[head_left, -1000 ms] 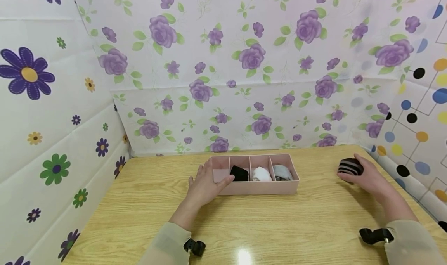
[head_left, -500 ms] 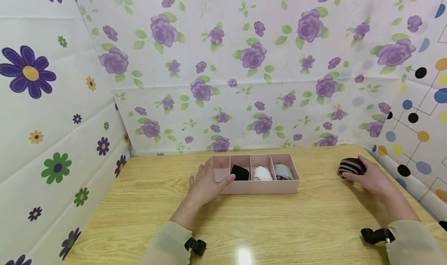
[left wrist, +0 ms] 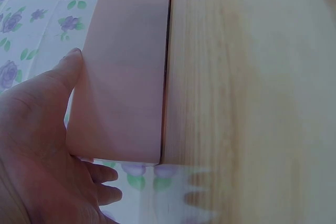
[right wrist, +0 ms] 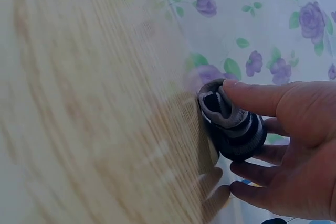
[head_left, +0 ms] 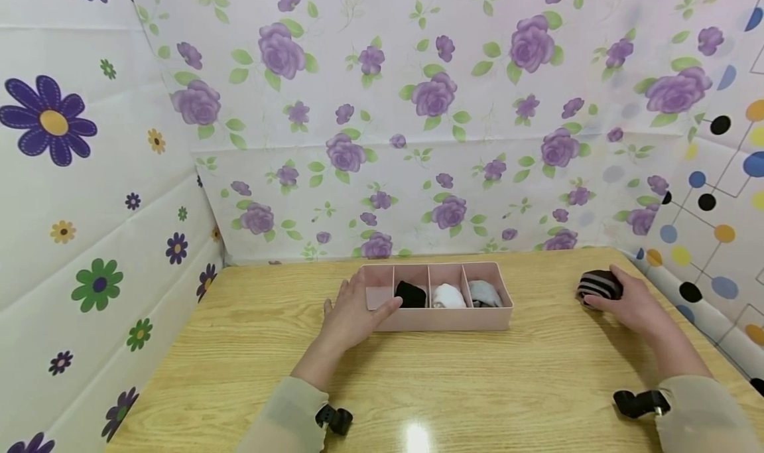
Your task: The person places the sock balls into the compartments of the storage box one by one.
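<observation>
A rolled striped sock (head_left: 599,288), black with grey bands, is at the right of the wooden table. My right hand (head_left: 635,300) holds it between thumb and fingers; in the right wrist view the thumb presses on the grey opening of the rolled sock (right wrist: 239,129). At centre stands a pink divided box (head_left: 442,319). My left hand (head_left: 352,312) rests at its left end, thumb on the front rim, fingers fairly straight along the end. In the box, left to right, sit a black rolled sock (head_left: 410,295), a white one (head_left: 449,296) and a grey one (head_left: 485,294).
The leftmost compartment (head_left: 378,298) shows its bare floor beside the left hand. Flowered sheets hang behind the table (head_left: 442,387) and to its left; a dotted sheet (head_left: 716,254) hangs close by the right hand.
The right thumb has shifted slightly on the striped sock, which has turned a little in the fingers. My left hand and the box stay where they were.
</observation>
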`<action>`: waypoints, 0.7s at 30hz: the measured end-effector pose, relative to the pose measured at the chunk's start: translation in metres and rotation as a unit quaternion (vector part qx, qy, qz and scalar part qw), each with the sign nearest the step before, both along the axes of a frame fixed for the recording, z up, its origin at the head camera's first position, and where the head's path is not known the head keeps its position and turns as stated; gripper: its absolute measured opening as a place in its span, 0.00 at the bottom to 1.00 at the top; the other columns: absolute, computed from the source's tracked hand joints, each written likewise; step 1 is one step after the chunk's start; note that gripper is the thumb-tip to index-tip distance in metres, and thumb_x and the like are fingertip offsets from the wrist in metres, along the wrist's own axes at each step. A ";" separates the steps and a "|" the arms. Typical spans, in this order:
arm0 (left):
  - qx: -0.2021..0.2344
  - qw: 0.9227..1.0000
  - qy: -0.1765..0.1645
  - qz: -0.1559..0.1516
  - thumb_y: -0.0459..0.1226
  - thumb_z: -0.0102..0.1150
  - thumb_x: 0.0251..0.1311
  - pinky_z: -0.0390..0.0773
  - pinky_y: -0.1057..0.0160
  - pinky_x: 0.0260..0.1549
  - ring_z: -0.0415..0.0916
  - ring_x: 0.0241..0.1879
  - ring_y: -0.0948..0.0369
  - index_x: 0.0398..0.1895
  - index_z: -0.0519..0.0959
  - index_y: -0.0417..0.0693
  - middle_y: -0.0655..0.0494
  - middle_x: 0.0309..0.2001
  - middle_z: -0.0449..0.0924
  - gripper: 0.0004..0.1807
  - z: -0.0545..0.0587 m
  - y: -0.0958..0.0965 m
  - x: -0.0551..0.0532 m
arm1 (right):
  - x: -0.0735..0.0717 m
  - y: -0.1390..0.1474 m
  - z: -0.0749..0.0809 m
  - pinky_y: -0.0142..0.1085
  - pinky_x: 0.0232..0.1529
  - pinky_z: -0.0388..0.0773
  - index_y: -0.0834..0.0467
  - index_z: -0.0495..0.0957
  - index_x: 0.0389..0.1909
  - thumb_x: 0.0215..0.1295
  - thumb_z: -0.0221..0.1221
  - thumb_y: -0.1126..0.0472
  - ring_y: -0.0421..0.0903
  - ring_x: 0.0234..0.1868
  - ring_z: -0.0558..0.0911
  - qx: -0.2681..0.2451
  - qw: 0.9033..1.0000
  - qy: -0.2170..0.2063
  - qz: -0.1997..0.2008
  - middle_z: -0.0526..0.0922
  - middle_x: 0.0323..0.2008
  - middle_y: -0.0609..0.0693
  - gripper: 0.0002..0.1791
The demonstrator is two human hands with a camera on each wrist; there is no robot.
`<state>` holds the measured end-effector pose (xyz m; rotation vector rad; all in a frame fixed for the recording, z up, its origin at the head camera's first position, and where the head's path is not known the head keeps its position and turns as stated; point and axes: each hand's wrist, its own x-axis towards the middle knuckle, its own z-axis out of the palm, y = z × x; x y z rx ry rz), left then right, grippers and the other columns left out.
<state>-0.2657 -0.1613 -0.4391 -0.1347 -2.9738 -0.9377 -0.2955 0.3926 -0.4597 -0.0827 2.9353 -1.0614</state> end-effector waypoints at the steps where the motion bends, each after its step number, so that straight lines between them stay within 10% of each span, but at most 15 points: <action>1: -0.001 1.000 -0.001 0.000 0.77 0.56 0.67 0.40 0.22 0.78 0.43 0.88 0.40 0.93 0.43 0.46 0.41 0.89 0.50 0.67 0.000 0.000 0.000 | 0.000 -0.001 0.000 0.81 0.70 0.52 0.78 0.28 0.83 0.84 0.61 0.46 0.90 0.76 0.45 0.001 1.000 0.000 0.000 0.38 0.77 0.91 0.60; 21: -0.005 1.000 0.000 0.001 0.78 0.56 0.67 0.41 0.22 0.78 0.43 0.88 0.40 0.93 0.43 0.48 0.41 0.89 0.50 0.67 0.000 -0.001 0.000 | -0.001 -0.010 -0.002 0.79 0.66 0.60 0.80 0.38 0.83 0.80 0.67 0.46 0.89 0.71 0.56 0.019 1.000 0.006 -0.018 0.48 0.74 0.91 0.60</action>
